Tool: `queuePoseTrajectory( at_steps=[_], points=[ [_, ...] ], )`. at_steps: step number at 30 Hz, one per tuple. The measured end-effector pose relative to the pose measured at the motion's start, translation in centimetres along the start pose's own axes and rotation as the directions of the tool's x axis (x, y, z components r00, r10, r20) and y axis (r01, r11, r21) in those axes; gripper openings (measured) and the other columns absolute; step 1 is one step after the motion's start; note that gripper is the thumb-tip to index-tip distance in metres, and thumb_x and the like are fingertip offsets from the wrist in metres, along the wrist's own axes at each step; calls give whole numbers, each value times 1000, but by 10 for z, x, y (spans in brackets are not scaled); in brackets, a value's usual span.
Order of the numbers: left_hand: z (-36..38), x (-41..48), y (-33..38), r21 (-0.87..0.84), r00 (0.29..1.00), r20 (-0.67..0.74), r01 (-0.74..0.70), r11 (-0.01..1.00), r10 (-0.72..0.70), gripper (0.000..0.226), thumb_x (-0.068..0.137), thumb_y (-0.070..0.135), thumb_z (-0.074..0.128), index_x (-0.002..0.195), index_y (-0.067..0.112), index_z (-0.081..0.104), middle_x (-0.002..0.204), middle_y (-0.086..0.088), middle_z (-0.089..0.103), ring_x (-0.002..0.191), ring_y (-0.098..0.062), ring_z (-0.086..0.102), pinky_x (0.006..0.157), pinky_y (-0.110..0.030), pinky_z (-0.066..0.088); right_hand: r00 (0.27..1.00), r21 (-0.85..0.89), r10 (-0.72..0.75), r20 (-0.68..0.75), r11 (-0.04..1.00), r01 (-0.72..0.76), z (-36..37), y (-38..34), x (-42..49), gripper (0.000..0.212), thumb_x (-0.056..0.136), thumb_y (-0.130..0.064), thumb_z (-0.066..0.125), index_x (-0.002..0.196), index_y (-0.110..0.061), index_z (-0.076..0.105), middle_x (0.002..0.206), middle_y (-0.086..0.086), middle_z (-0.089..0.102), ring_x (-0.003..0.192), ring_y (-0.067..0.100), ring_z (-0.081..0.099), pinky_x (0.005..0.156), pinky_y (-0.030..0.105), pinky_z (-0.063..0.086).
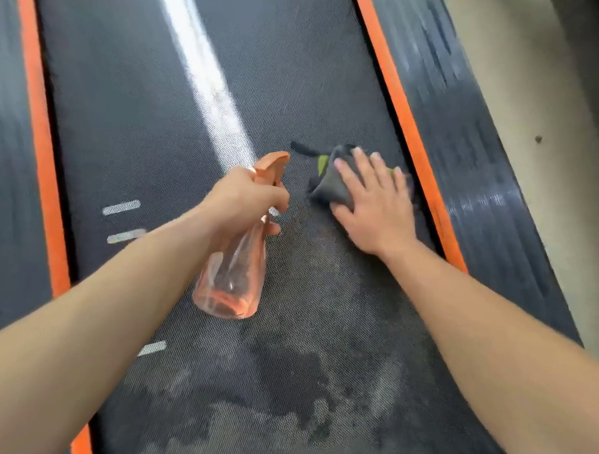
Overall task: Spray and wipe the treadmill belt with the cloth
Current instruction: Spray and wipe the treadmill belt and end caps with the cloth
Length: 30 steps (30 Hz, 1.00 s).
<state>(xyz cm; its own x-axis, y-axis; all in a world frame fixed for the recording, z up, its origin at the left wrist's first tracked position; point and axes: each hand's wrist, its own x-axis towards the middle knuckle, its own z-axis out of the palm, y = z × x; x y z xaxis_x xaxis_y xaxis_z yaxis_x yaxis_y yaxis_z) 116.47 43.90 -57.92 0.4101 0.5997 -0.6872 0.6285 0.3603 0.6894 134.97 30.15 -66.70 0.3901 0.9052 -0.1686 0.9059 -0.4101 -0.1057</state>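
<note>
- Your left hand is in the middle of the frame. Its fingers are wrapped tight around the neck of the spray bottle.
- The bottle is clear with an orange tint. Its orange spray head points toward the top of the frame, and its fat bottom end hangs down toward the lower middle, above the belt.
- Your right hand is just right of the middle. It lies flat with its fingers spread out, pressing down on the cloth.
- The cloth is dark gray with a bit of green showing. It is bunched up under your fingers, and it sits on the belt close to the orange stripe on the right side.
- The treadmill belt is dark and bumpy. It fills most of the frame, from top to bottom.
- A dark wet patch shows on the belt in the lower middle, between your two arms.
- A bright white streak of light runs down the belt from the top.
- Short white marks sit on the left part of the belt.
- Another orange stripe runs down the left side.
- A pale floor shows at the far right.
</note>
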Motion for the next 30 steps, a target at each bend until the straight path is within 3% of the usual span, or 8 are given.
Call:
queuePoseTrajectory(
  at_steps=[4,8,12,15,18,21,24,30],
  points=[
    [-1,0,-15,26,1000,18,20,999,-21,25,48,24,80,73,21,76,95,-6,72,75,-26,74,82,-59,62,971,72,236,-42,970,-233,-6,-16,42,73,96,-56,36,162,-27,22,171,8,10,157,32,10,125,53,9],
    [-6,0,-19,41,999,32,31,999,-32,42,41,30,77,82,22,78,89,-6,72,74,-28,74,81,-64,62,984,5,-174,-31,985,174,13,-54,-45,79,86,-53,47,159,-27,31,171,7,15,157,31,14,124,53,13],
    [-8,-2,-22,-22,999,47,29,999,-28,67,40,26,77,107,18,75,94,-7,68,84,-29,71,72,-45,62,784,13,-610,117,790,612,22,-45,-128,85,82,-55,54,160,-31,29,172,4,10,158,29,9,125,53,14],
    [-9,-1,-25,-104,999,43,21,994,-16,48,53,15,73,101,18,73,97,-10,65,89,-29,65,58,-32,56,640,-19,-736,221,653,757,18,-20,-131,85,85,-60,55,160,-33,24,172,5,10,158,31,8,124,53,13],
    [-12,2,-30,-139,999,30,35,990,-31,72,46,17,76,117,9,70,102,-13,61,90,-30,65,55,-30,56,595,-87,-756,271,597,798,10,-12,-121,82,84,-56,60,156,-28,33,169,8,20,155,36,21,123,57,21],
    [-16,0,-33,-139,999,42,26,990,-20,65,46,18,76,110,17,71,102,-12,63,91,-31,67,64,-35,58,690,-28,-716,108,691,722,5,-14,-119,57,81,-44,57,133,-20,55,160,11,40,146,39,39,117,57,33],
    [-24,1,-38,-118,1000,8,30,993,-30,60,40,23,77,99,27,73,95,-2,73,96,-35,76,83,-49,57,886,396,-461,-56,804,444,-17,-22,-108,39,80,-34,56,112,-16,67,139,7,52,129,28,50,112,36,37],
    [-27,3,-36,-222,1000,25,18,975,-13,28,75,-2,72,96,17,69,100,-12,67,81,-27,64,54,-28,57,942,765,-153,298,628,-140,-91,-21,-3,9,72,-30,51,70,-21,55,70,-9,55,60,2,44,62,26,36]
  ],
)
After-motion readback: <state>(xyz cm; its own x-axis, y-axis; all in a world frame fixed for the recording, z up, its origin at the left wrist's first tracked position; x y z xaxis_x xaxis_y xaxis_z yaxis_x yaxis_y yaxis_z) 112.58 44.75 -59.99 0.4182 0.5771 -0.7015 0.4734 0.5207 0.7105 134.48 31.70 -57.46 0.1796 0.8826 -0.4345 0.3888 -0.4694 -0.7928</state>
